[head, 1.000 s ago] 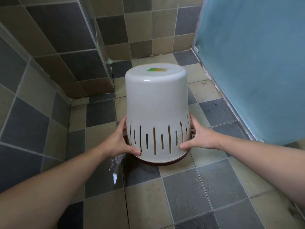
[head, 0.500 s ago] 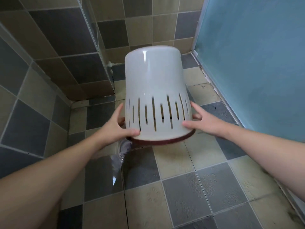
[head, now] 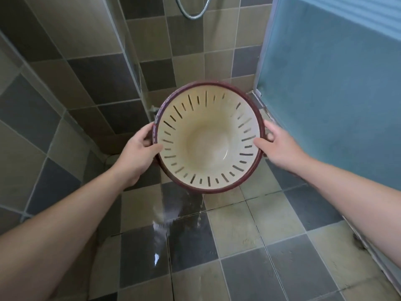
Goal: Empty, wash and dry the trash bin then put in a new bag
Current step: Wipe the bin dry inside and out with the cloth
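Two hands clasp the trash bin (head: 208, 137) by its dark red rim: left hand (head: 138, 148) & right hand (head: 280, 146), thumbs inside. Bin's held off the wet floor (head: 238, 246), mouth toward the person, water dripping. Best tilt w/ the low edge down, hold firm, shake gently.

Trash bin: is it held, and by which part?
Yes. Left hand and right hand grip the trash bin at opposite sides of its dark red rim.

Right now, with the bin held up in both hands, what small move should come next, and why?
Probably tip the bin lower to drain: left hand and right hand grip its rim, and water drips onto the floor.
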